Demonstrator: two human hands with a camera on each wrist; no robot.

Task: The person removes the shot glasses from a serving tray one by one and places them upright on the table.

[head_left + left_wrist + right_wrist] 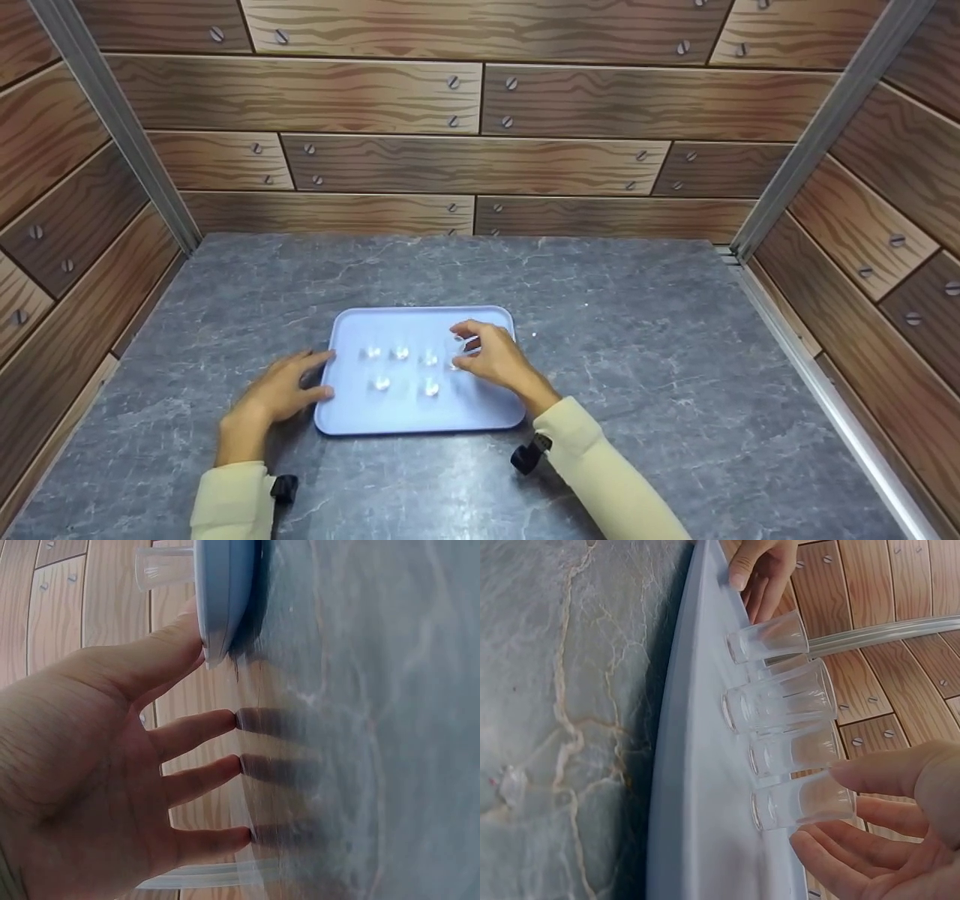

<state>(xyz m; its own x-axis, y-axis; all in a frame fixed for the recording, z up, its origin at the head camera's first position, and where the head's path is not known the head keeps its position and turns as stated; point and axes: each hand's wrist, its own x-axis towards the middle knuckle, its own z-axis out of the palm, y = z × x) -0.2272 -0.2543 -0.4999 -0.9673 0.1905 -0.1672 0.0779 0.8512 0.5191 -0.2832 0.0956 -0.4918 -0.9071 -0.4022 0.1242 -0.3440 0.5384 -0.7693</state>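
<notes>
Bright head view, glare on tabletop, shadow beside tray, dimmer wrist views

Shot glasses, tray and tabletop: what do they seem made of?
Shot glasses: clear, glossy glass or hard plastic; the background shows through, with bright highlights.
Tray: probably smooth moulded plastic, satin-looking, with even pale-blue colour and rounded corners.
Tabletop: grey with pale marble-like veins and soft sheen; perhaps printed laminate or film, though stone is possible.

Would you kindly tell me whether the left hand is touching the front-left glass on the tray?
Apart. The head view shows bare tray between the left hand and the front-left glass.
</notes>
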